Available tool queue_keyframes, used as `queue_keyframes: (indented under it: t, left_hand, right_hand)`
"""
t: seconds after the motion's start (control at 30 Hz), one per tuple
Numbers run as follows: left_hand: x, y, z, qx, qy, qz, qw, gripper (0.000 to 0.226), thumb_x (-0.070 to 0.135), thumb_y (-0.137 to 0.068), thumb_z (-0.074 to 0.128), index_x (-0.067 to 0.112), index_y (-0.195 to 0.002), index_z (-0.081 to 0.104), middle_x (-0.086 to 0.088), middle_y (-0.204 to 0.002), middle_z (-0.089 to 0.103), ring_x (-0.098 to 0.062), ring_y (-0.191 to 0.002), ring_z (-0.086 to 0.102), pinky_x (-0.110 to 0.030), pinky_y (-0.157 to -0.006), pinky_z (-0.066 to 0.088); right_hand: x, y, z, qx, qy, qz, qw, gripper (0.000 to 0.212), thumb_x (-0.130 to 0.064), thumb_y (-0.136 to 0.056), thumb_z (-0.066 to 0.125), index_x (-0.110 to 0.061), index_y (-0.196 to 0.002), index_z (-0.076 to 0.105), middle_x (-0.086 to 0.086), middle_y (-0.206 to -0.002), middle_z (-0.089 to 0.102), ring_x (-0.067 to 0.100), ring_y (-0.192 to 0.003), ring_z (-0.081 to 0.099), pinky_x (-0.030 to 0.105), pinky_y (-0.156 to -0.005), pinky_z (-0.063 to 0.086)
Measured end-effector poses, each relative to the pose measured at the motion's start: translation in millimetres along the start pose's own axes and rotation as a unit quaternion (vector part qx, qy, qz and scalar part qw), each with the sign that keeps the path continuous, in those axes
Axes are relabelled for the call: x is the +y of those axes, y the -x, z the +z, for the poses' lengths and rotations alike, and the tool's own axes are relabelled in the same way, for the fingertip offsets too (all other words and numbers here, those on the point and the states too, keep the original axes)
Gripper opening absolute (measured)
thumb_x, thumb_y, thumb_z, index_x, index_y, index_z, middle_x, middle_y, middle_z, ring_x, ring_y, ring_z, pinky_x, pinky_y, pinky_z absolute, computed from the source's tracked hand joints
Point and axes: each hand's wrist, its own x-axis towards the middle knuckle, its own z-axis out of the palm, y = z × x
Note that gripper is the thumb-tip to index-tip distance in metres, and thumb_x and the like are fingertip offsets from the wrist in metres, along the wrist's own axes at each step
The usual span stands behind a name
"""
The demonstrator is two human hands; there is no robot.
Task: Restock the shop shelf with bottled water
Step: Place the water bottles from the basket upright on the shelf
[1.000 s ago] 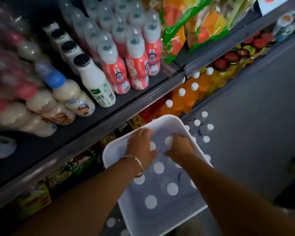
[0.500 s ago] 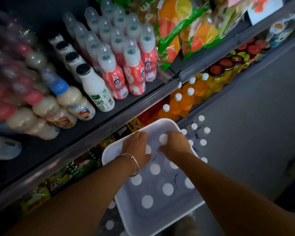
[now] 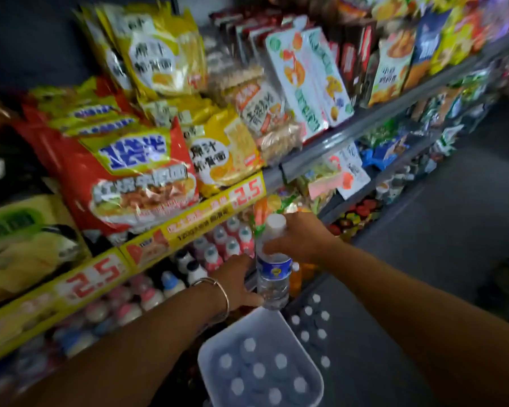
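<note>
A clear plastic water bottle (image 3: 272, 267) stands upright in the lower middle of the frame, held between both hands just above the far rim of a white bin (image 3: 303, 345). It has a white screw cap, a blue label band with a small yellow mark round its middle, and a ribbed transparent lower body. The right hand (image 3: 301, 237) wraps the bottle's shoulder just below the cap, its fingers curled round the plastic. The left hand (image 3: 237, 282), with a thin metal bangle (image 3: 218, 292) on the wrist, is at the bottle's lower part, its thumb lying against the base; whether its fingers close round the bottle or round something behind it cannot be told.

The bin, at the bottom centre, holds more bottles seen from above as white caps (image 3: 259, 370). More white-capped bottles (image 3: 313, 318) stand on the floor just right of the bin.

Behind the hands, the shelf (image 3: 365, 124) carries noodle packets (image 3: 130, 177) in the upper left and small milk-drink bottles (image 3: 232, 242) on the tier below a yellow price strip (image 3: 194, 221) marked 2.5.
</note>
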Motion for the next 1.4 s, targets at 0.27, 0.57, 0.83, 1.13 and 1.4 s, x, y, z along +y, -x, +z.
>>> queue_keyframes:
  t: [0.27,0.57,0.83,1.13,1.4]
  left_hand:
    - [104.9,79.2,-176.4,0.059,0.016,0.079,0.995,0.075,0.018,-0.074,0.077,0.004,-0.135,0.036,-0.014,-0.135,0.045,-0.028,-0.122,0.048,-0.033,-0.098,0.042]
    - [198.0,174.7,-362.5,0.207,0.049,0.144,0.966,0.066,0.014,-0.072,0.077,0.004,-0.128,0.044,-0.005,-0.111,0.054,-0.015,-0.100,0.055,-0.029,-0.094,0.048]
    - [197.2,199.9,-469.1,0.318,0.080,0.116,0.938,0.091,0.030,-0.046,0.082,0.006,-0.126,0.047,-0.011,-0.117,0.059,-0.020,-0.098,0.060,-0.037,-0.092,0.049]
    - [134.4,131.0,-529.0,0.364,0.071,-0.001,0.929,0.070,0.025,-0.072,0.077,0.008,-0.131,0.043,-0.006,-0.125,0.057,-0.017,-0.106,0.058,-0.027,-0.096,0.046]
    - [86.1,72.8,-556.9,0.416,0.112,-0.072,0.899,0.072,0.015,-0.076,0.075,0.002,-0.136,0.036,-0.013,-0.134,0.048,-0.023,-0.119,0.052,-0.023,-0.093,0.039]
  right_hand:
    - [-151.0,56.3,-178.6,0.147,-0.047,-0.094,0.984,0.026,-0.034,-0.078,0.069,-0.008,-0.082,0.067,0.006,-0.077,0.055,0.019,-0.072,0.053,0.020,-0.051,0.038]
    - [-300.7,92.4,-332.6,0.281,-0.138,-0.228,0.922,0.028,-0.038,-0.081,0.058,-0.011,-0.075,0.064,0.005,-0.069,0.054,0.018,-0.066,0.046,0.026,-0.056,0.035]
    - [-396.7,45.1,-389.3,0.272,-0.221,-0.312,0.883,0.038,-0.040,-0.082,0.059,-0.003,-0.081,0.067,0.008,-0.074,0.058,0.019,-0.061,0.053,0.025,-0.057,0.038]
    - [-452.3,-86.0,-369.8,0.152,-0.231,-0.368,0.888,0.038,-0.037,-0.080,0.066,0.000,-0.091,0.069,0.008,-0.075,0.067,0.018,-0.064,0.064,0.025,-0.057,0.053]
    - [-489.5,-182.3,-342.8,0.054,-0.233,-0.423,0.874,0.028,-0.024,-0.080,0.071,0.000,-0.093,0.065,0.003,-0.068,0.060,0.015,-0.060,0.055,0.028,-0.064,0.046]
